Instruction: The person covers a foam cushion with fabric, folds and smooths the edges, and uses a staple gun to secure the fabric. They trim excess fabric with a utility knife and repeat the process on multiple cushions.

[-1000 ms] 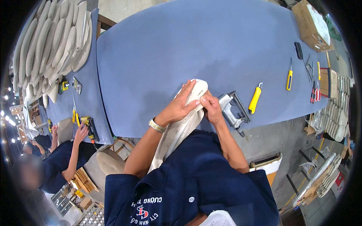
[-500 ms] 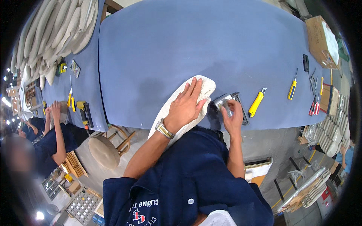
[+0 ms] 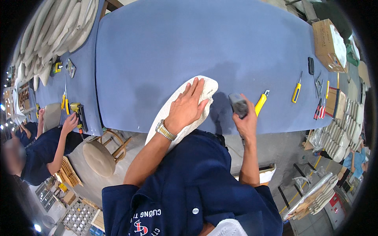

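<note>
A cream fabric-covered cushion (image 3: pixel 210 86), long and rounded, lies at the near edge of the blue table (image 3: pixel 157 43) and hangs partly over it toward my body. My left hand (image 3: pixel 184 107) rests flat on top of it, fingers stretched out and holding nothing. To the right of the cushion, my right hand (image 3: pixel 247 121) is closed around a grey and black staple gun (image 3: pixel 238 104), lifted off the table and seen nearly end-on. Its lower part is hidden by my fingers. A yellow utility knife (image 3: pixel 261 103) lies just beyond that hand.
On the right of the table lie a yellow screwdriver (image 3: pixel 297 92), red-handled cutters (image 3: pixel 319 110) and a cardboard box (image 3: pixel 326 44). At left, a co-worker's hand (image 3: pixel 71 122) reaches a yellow-black staple gun (image 3: pixel 80 116); stacked cushions (image 3: pixel 59 23) and a round stool (image 3: pixel 99 159) are nearby.
My right hand has taken hold of the staple gun and raised it from the table. My left hand stays flat on the cushion. The co-worker's hand has moved to their own staple gun.
</note>
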Available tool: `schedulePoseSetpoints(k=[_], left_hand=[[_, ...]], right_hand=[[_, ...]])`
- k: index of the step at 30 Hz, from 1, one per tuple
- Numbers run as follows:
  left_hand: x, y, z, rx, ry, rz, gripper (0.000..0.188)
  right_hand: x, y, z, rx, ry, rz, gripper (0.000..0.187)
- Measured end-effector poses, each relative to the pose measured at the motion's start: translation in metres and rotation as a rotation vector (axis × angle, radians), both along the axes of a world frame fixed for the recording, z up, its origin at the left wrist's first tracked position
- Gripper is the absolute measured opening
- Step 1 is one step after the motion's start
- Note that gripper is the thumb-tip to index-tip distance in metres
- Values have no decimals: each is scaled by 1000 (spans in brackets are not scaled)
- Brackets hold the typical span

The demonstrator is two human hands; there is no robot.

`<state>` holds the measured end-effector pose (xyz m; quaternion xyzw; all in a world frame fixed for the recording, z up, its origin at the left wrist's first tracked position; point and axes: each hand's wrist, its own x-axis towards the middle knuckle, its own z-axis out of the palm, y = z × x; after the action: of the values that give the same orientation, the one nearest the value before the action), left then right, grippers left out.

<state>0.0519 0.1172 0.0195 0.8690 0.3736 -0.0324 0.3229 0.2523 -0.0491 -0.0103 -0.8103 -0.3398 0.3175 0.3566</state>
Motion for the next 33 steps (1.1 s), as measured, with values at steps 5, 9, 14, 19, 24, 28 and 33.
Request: schedulePoseSetpoints(k=[5,9,14,19,24,28,33], left_hand=[[-7,3,21,-10,41,2,69],[0,7,-1,-29,28,4,71],[4,12,-16,-25,12,10,74],[19,5,-6,-73,9,12,76],[26,0,2,-114,-6,4,79],[25,5,-4,-130,-12,-11,81],[22,23,-14,-179,-26,-40,87]], right_hand=[[-17,13,65,292,269,153,65],[-12,27,44,301,127,348,67],[-15,45,44,254,99,384,63],[0,41,49,247,120,398,65],[8,35,60,130,174,401,65],[10,46,58,94,236,385,66],[8,67,52,47,278,364,64]])
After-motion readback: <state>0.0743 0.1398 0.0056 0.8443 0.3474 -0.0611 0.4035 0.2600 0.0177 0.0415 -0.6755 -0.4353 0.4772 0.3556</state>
